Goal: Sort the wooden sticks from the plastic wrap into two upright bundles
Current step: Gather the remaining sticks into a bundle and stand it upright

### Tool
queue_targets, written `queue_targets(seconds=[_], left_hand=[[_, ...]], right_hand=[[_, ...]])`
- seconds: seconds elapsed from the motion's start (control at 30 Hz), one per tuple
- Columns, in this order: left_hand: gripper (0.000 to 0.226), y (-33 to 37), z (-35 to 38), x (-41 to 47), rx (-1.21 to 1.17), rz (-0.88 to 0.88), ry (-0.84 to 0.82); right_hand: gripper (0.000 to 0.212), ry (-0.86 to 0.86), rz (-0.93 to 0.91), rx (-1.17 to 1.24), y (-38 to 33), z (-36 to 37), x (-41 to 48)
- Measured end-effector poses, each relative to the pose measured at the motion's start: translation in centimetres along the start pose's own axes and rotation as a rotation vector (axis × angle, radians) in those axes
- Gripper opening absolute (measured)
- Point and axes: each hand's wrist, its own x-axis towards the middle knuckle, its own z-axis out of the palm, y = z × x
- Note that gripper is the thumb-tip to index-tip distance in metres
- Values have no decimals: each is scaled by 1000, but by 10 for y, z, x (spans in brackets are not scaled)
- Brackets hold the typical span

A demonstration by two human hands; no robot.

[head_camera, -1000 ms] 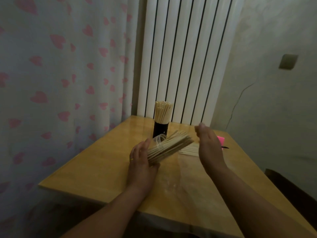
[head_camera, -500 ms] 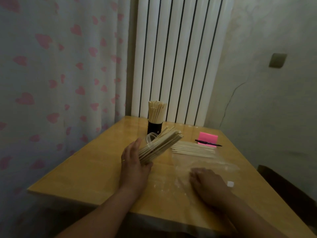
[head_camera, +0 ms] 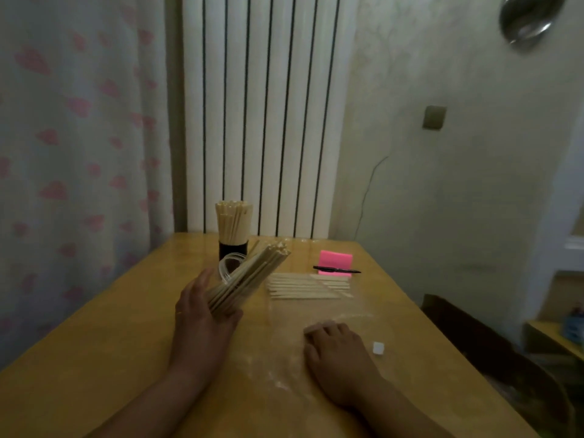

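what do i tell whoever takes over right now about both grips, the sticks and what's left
Left grip holds a tilted bundle above the table.
Right grip rests open on the wrap.
Done: upright sticks stand in the black cup.
Left: stand the bundle upright, likely in the clear cup, then sort the loose sticks lying on the wrap.

Looks like a home: dim room corner with pink-patterned curtain (head_camera: 79,153) at 9 o'clock, white column radiator (head_camera: 262,121) at 12, pale wall (head_camera: 474,200) with switch (head_camera: 434,117) at 2, and wooden surface (head_camera: 94,358) carrying pink notes (head_camera: 335,259) and pen (head_camera: 336,270).
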Motion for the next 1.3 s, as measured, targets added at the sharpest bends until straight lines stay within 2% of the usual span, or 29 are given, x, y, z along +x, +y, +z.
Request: queue_targets(seconds=[0.17,0.33,0.47,0.73,0.93,1.1,1.3], left_hand=[[104,-11,20,23,23,-24,-5],[103,-23,30,26,53,-32,7],[103,-23,30,24,103,-22,-10],[102,-21,32,21,128,20,-41],[105,-21,31,22,92,3,-33],[107,-23,31,21,92,-1,-28],[107,-21,31,21,87,-8,-21]], right_hand=[[51,-32,10,-6,-2,-3,0],[42,-152,21,-44,-4,-25,19],[35,-96,84,37,-5,-20,53],[73,-113,102,-7,-5,-7,119],[57,-159,54,-89,2,5,140],[67,-234,52,-82,10,5,149],[47,-240,82,-109,4,4,153]])
